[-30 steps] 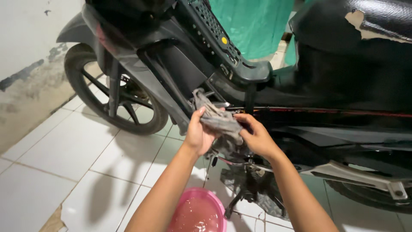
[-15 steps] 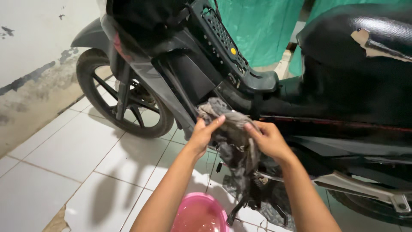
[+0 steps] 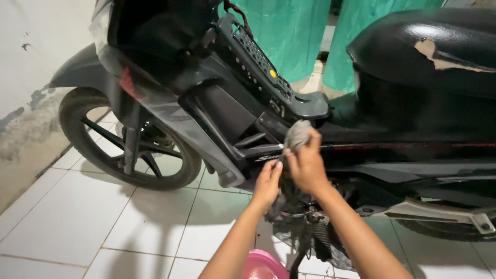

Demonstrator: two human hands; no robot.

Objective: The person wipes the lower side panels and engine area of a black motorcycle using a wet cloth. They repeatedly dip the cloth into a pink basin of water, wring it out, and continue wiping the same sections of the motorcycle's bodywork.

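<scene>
Against the motorcycle (image 3: pixel 392 124), right hand (image 3: pixel 306 165) fingers closed on grey rag (image 3: pixel 297 135)

Motorcycle (image 3: pixel 361 119) stands across my view, front wheel (image 3: pixel 126 142) at left near the wall (image 3: pixel 26 77), seat (image 3: pixel 429 46) at right. My hands (image 3: pixel 289 173) press a rag (image 3: pixel 297 135) against its middle. Basin (image 3: pixel 263 266) sits on floor (image 3: pixel 77 217) below my arms; curtain (image 3: pixel 289 31) behind.

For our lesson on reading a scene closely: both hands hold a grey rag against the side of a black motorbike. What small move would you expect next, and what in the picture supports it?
Probably a short wiping stroke along the dark panel. The right hand presses the bunched grey rag against the motorbike just below the seat, the left hand grips the rag's hanging lower part, and a pink basin stands on the tiled floor below.
</scene>
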